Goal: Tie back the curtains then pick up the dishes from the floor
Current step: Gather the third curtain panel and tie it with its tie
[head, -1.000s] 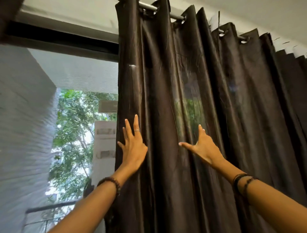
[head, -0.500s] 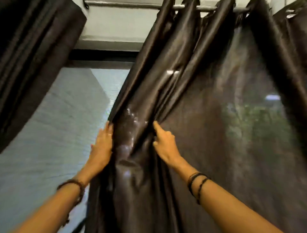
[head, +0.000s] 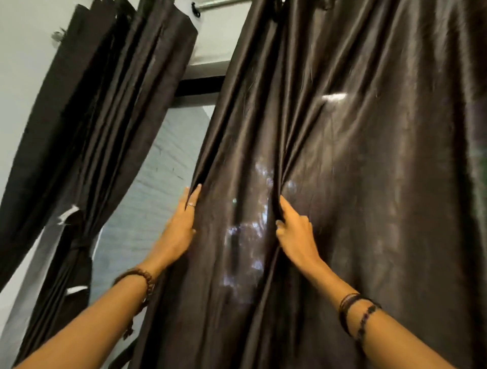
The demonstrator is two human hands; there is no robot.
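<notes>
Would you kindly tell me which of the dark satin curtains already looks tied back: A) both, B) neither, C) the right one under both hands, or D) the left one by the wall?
D: the left dark satin curtain is cinched at a knot low down, while the right dark satin curtain hangs loose under the left hand and right hand.

Your one open lane is the narrow gap [head: 158,200] left of centre, between the tied curtain [head: 87,147] at the left and the loose curtain [head: 369,184] filling the centre and right. Both hands [head: 176,231] already press into that loose curtain's folds; the rod [head: 224,3] crosses the top.
</notes>
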